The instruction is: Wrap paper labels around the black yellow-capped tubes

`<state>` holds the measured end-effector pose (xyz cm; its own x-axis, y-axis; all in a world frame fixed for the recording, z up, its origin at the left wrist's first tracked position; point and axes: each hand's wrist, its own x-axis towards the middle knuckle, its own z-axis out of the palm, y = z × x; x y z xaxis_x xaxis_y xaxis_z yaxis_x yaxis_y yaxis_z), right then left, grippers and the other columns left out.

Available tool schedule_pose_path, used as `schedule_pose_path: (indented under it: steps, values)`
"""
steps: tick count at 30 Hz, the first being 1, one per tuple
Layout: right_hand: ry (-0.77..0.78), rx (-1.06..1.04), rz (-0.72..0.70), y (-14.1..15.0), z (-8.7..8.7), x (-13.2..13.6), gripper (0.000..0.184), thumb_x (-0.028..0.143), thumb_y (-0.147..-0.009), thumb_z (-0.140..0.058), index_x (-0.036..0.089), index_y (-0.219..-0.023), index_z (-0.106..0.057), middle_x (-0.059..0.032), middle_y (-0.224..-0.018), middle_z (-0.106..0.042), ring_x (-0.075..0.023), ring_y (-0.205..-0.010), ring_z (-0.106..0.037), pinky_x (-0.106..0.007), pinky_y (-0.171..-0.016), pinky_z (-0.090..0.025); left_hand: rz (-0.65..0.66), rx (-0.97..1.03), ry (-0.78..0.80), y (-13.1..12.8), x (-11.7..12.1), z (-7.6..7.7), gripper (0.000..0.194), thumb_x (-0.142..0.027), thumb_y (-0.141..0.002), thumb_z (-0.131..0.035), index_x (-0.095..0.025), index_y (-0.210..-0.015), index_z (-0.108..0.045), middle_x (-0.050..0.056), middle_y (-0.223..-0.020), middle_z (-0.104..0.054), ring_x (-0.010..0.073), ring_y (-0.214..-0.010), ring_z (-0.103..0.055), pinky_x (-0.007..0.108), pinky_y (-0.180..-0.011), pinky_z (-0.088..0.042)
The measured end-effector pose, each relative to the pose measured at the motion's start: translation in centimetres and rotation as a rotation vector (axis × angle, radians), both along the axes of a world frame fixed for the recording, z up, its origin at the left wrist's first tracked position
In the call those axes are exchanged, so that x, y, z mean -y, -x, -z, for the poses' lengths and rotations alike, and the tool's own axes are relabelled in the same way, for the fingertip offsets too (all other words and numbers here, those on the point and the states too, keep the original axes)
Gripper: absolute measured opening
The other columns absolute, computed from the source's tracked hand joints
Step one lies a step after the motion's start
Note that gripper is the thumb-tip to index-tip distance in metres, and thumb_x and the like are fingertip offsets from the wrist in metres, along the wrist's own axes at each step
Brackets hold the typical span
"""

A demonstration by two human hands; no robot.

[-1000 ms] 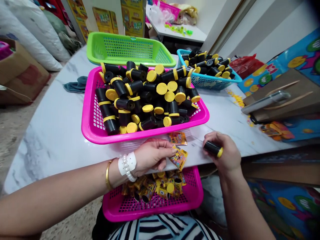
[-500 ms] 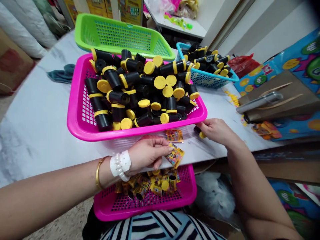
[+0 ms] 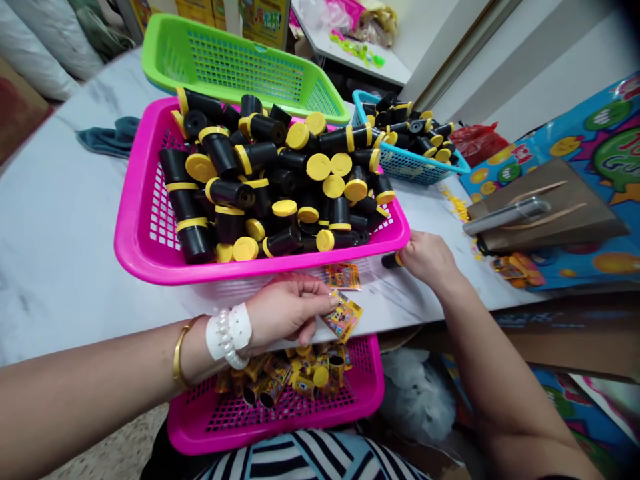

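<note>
One rectangular pink plastic basket (image 3: 265, 268) is brimming; before it, the right hand (image 3: 429, 257), nearer its corner than a second ago, is clamping a black, yellow-capped plastic cylinder (image 3: 390, 261), the left hand (image 3: 285, 308) pinching a flat yellow sachet (image 3: 346, 319).

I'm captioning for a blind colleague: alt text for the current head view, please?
A left hand holds a yellow wrapper and the right hand a black tube, at a white table. Beyond them, a pink basket is heaped with yellow-capped tubes.
</note>
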<state>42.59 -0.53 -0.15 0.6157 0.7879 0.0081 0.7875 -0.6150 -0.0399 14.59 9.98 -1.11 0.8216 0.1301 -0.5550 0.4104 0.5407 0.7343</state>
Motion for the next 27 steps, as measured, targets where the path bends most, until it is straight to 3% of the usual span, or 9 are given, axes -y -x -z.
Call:
schedule_pose_path:
  steps: [3,7,10,12,15,17,22,24,27]
  values:
    - [-0.049,0.023,0.031,-0.3,0.0,-0.4,0.035,0.037,-0.093,-0.045,0.018,-0.087,-0.074,-0.0144,-0.084,-0.078,-0.0271,-0.076,-0.070,-0.031,-0.061,-0.040,-0.038,-0.015,0.049,-0.1,-0.2,-0.2,0.023,-0.034,-0.079,-0.075,-0.017,-0.083,-0.060,-0.008,-0.039,-0.051,0.0048,-0.032,-0.034,0.018,-0.039,-0.014]
    - [-0.211,-0.073,0.024,0.3,-0.7,1.8,0.056,0.043,-0.104,-0.023,0.017,-0.099,-0.073,-0.0113,-0.089,-0.078,-0.0214,-0.070,-0.072,-0.030,-0.060,-0.047,-0.129,-0.011,0.094,-0.2,-0.5,-0.3,0.019,-0.024,-0.079,-0.075,-0.016,-0.080,-0.058,-0.003,-0.058,-0.064,0.0025,-0.036,-0.039,0.017,-0.039,-0.014]
    - [-0.412,-0.146,-0.133,1.4,-0.4,4.3,0.039,0.049,-0.098,-0.049,0.021,-0.110,-0.073,-0.0088,-0.103,-0.078,-0.0218,-0.079,-0.075,-0.031,-0.061,-0.054,-0.149,-0.025,0.083,-0.3,-0.6,-0.3,0.017,-0.025,-0.084,-0.073,-0.015,-0.080,-0.059,-0.004,-0.052,-0.059,0.0023,-0.036,-0.036,0.017,-0.040,-0.015]
    - [-0.475,-0.045,-0.225,2.3,0.3,5.3,0.027,0.043,-0.091,-0.064,0.024,-0.105,-0.076,-0.0078,-0.107,-0.078,-0.0258,-0.092,-0.076,-0.037,-0.074,-0.059,-0.163,-0.051,0.097,-0.3,-0.7,-0.3,0.016,-0.025,-0.086,-0.072,-0.016,-0.080,-0.060,-0.006,-0.045,-0.051,0.0032,-0.036,-0.035,0.017,-0.040,-0.016]
    - [-0.514,0.084,-0.211,3.2,1.6,5.4,0.022,0.037,-0.093,-0.061,0.023,-0.097,-0.078,-0.0085,-0.105,-0.080,-0.0281,-0.101,-0.075,-0.044,-0.092,-0.058,-0.174,-0.077,0.115,-0.2,-0.5,-0.3,0.017,-0.024,-0.085,-0.074,-0.015,-0.078,-0.061,-0.007,-0.044,-0.050,0.0034,-0.035,-0.036,0.016,-0.038,-0.016]
    - [-0.499,0.049,-0.181,3.5,1.9,5.1,0.023,0.037,-0.090,-0.062,0.022,-0.098,-0.077,-0.0096,-0.108,-0.079,-0.0287,-0.101,-0.075,-0.045,-0.093,-0.058,-0.176,-0.068,0.117,-0.1,-0.4,-0.4,0.018,-0.023,-0.082,-0.076,-0.015,-0.077,-0.061,-0.006,-0.046,-0.052,0.0030,-0.036,-0.038,0.015,-0.037,-0.015]
    - [-0.517,-0.162,-0.127,4.4,1.4,4.8,0.027,0.038,-0.078,-0.072,0.019,-0.097,-0.073,-0.0093,-0.093,-0.079,-0.0267,-0.076,-0.076,-0.043,-0.077,-0.061,-0.146,-0.016,0.067,0.0,-0.3,-0.7,0.017,-0.022,-0.083,-0.075,-0.014,-0.078,-0.060,-0.006,-0.052,-0.057,0.0005,-0.033,-0.035,0.015,-0.033,-0.011]
    - [-0.681,-0.388,-0.071,5.8,1.6,5.3,0.029,0.041,-0.077,-0.076,0.020,-0.097,-0.070,-0.0072,-0.088,-0.079,-0.0243,-0.073,-0.076,-0.040,-0.072,-0.062,-0.154,-0.026,0.066,0.0,-0.4,-0.8,0.015,-0.020,-0.085,-0.073,-0.014,-0.080,-0.060,-0.005,-0.055,-0.059,0.0004,-0.032,-0.038,0.014,-0.033,-0.014]
    - [-1.046,-0.890,0.050,8.7,2.4,6.6,0.033,0.043,-0.077,-0.080,0.023,-0.100,-0.066,-0.0042,-0.090,-0.078,-0.0231,-0.077,-0.077,-0.039,-0.072,-0.064,-0.168,-0.056,0.099,0.0,-0.4,-0.7,0.010,-0.018,-0.087,-0.070,-0.013,-0.083,-0.062,-0.004,-0.053,-0.059,0.0012,-0.033,-0.041,0.013,-0.033,-0.016]
